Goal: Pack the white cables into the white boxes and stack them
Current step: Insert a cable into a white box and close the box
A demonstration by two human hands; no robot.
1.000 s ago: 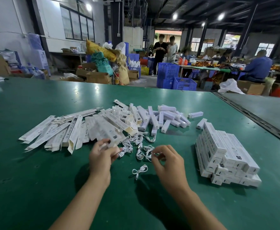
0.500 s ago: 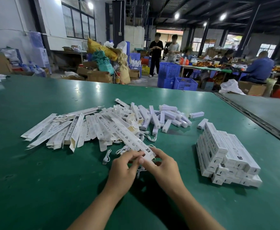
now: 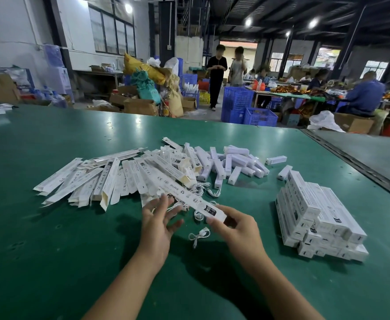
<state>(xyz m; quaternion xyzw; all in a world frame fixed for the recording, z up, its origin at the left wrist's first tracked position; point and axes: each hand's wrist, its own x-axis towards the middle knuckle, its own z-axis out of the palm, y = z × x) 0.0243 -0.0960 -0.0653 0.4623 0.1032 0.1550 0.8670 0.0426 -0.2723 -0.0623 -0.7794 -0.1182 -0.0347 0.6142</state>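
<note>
My right hand (image 3: 237, 229) grips the near end of a long white box (image 3: 189, 199), which slants up and to the left above the table. My left hand (image 3: 159, 218) hovers just left of the box with fingers spread, holding nothing. A loose coiled white cable (image 3: 198, 236) lies on the green table (image 3: 50, 250) between my hands. More white cables (image 3: 201, 190) lie tangled behind the box. A heap of flat unfolded white boxes (image 3: 101, 179) spreads to the left. A neat stack of packed white boxes (image 3: 316, 215) stands at the right.
Short white blocks (image 3: 235, 162) lie scattered behind the heap. A seam with a grey table section (image 3: 374, 155) runs along the right. Beyond the table stand blue crates (image 3: 247, 107), cardboard boxes, sacks and several people.
My left hand picked a flat box from the heap and brought it to my right hand. Now the right hand holds the box alone and the left hand has opened and drawn away.
</note>
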